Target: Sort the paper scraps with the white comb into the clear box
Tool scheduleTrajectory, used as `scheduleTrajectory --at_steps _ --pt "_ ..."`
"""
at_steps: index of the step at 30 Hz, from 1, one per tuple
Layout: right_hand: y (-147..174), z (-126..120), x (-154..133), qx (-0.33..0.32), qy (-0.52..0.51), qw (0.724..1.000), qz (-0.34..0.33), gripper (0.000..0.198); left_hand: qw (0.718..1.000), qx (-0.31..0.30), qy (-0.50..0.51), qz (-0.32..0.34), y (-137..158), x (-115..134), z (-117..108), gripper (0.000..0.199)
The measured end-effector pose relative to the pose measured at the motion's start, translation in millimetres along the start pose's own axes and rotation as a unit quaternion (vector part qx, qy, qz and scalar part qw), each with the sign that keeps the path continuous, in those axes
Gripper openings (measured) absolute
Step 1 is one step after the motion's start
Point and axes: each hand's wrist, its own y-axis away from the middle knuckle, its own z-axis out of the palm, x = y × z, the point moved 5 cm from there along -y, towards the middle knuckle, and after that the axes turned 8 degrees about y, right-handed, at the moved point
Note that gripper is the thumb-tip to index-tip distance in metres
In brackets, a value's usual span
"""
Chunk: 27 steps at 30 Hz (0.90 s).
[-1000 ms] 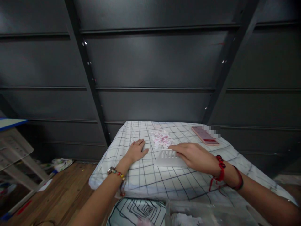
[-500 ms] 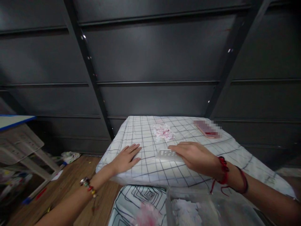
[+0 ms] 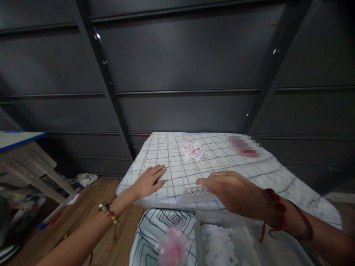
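Background: dark panelled wall. In front of it, a surface under a grid-patterned cloth; whether bed or table, cannot tell. Wooden floor lower left, with a blue-edged desk at far left.

Near edge: translucent plastic bin with white paper pieces in its left part, standing beside a line-patterned cover.

Right hand: closed over the upper edge and right end of the white slotted plastic scraper, which is on the cloth near the front edge, just behind the bin. Left hand: empty, palm down on the cloth, fingers slightly spread.

Pink bundle, blurred, on the patterned cover. Pile of white and pink paper scraps farther back, apart from both hands; pixelated phone-shaped object to its right.

Judgement: step in hand looks like working the scraper over the cloth, left hand steadying. The next move calls for a firm grip and a level lower edge.
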Motion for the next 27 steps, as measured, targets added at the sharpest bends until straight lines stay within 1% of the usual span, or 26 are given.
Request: scheduleTrajectory --at_steps 2,4,6,8,10,11,13,15,17,20,22,24,25,27 --pt "-0.3 -1.8 6.7 0.016 0.029 0.999 0.004 0.033 1.000 0.003 -0.010 0.003 0.0 0.0 -0.1 0.048" --pt "-1.0 -2.7 20.2 0.037 0.073 0.997 0.017 0.034 1.000 0.010 -0.025 0.013 -1.8 1.4 -3.0 0.047" --pt "-2.2 -3.1 40.2 0.055 0.116 0.991 0.040 0.037 0.999 0.003 -0.040 0.026 -7.4 4.6 -7.7 0.045" --pt "-4.3 -3.4 64.1 0.070 0.148 0.984 0.069 0.037 0.998 -0.018 -0.052 0.025 -17.8 8.1 -13.1 0.047" --pt "-7.0 -3.6 89.8 0.081 0.175 0.975 0.113 0.035 0.998 -0.025 -0.061 -0.005 -33.1 10.1 -19.2 0.057" --pt "-8.8 -3.0 101.1 0.083 0.185 0.971 0.127 0.033 0.998 -0.012 -0.061 -0.025 -42.0 10.9 -22.4 0.062" --pt "-13.3 1.1 120.4 0.070 0.193 0.968 0.146 0.029 0.996 0.033 -0.057 -0.057 -60.9 12.3 -26.9 0.062" --pt "-18.2 6.2 134.7 0.069 0.193 0.965 0.161 0.030 0.996 0.054 -0.046 -0.053 -80.2 14.0 -23.5 0.061" --pt "-23.3 12.5 145.3 0.071 0.192 0.964 0.170 0.031 0.997 0.062 -0.024 -0.043 -98.7 12.3 -15.5 0.063" --pt "-31.2 22.5 156.5 0.084 0.180 0.967 0.162 0.032 0.995 0.089 0.001 -0.050 -123.4 1.2 -5.4 0.071" --pt "-35.8 27.5 162.4 0.107 0.166 0.969 0.148 0.033 0.993 0.102 0.011 -0.061 -137.5 -9.2 -0.8 0.073" --pt "-39.8 30.6 167.7 0.139 0.157 0.967 0.142 0.037 0.993 0.099 0.016 -0.062 -148.7 -18.6 3.3 0.075" --pt "-41.8 31.4 170.1 0.159 0.156 0.964 0.143 0.038 0.994 0.093 0.016 -0.058 -152.9 -22.3 5.4 0.074" --pt "-46.7 31.8 173.3 0.201 0.157 0.956 0.145 0.042 0.996 0.076 0.011 -0.046 -157.9 -28.0 9.6 0.064"
